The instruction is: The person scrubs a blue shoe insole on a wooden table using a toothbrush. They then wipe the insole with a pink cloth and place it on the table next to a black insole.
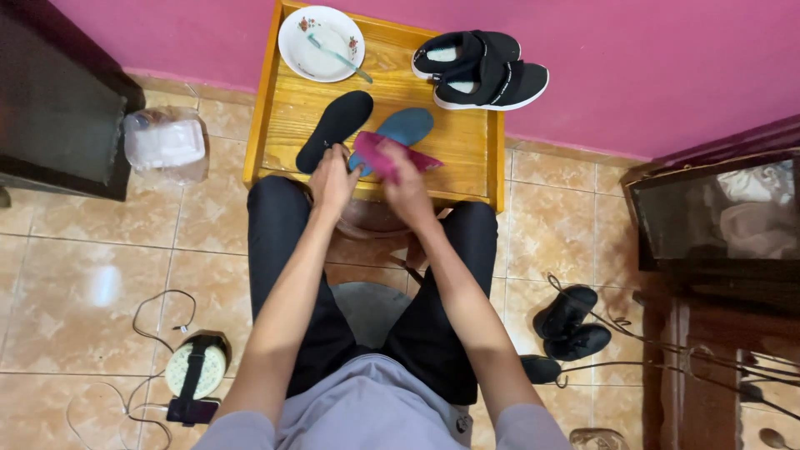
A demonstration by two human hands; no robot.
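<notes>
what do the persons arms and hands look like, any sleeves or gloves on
Both arms are bare from the hands to above the elbows, where short light grey sleeves begin. The left hand and right hand wear no gloves. No watch, ring or bracelet shows, though the hands are small in the head view. Slim forearms; black trousers below.

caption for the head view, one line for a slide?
Seated person's left hand and right hand hold a pink cloth against a blue insole on a wooden table.

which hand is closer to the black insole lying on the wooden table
Left. The left hand is right at the lower end of the black insole, apparently touching it. The right hand is further right, holding a pink cloth over the blue insole.
</notes>
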